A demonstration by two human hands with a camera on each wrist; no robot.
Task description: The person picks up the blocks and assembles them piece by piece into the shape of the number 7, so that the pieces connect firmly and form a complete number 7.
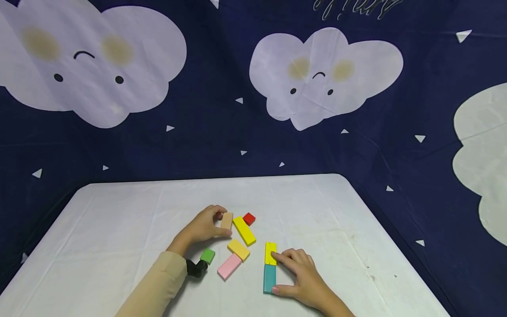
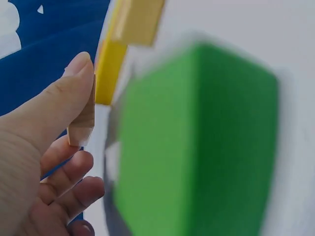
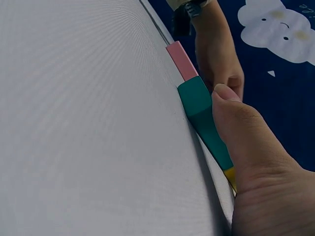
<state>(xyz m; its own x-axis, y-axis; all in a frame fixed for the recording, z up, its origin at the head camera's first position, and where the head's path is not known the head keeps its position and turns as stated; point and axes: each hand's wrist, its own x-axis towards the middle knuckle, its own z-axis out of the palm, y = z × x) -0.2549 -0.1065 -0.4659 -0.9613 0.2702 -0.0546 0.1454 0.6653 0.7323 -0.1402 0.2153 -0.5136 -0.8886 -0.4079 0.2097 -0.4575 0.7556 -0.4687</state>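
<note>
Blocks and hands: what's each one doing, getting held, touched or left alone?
Left hand, holding tan block
Right hand, touching short yellow block and teal block
Tan block, held
Short yellow block, touched
Teal block, touched
Long yellow block, left alone
Red block, left alone
Orange block, left alone
Pink block, left alone
Green block, left alone

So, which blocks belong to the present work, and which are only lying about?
In work, apparently:
tan block, held by left hand
short yellow block and teal block, touched by right hand

Lying about:
green block
pink block
orange block
long yellow block
red block
</note>
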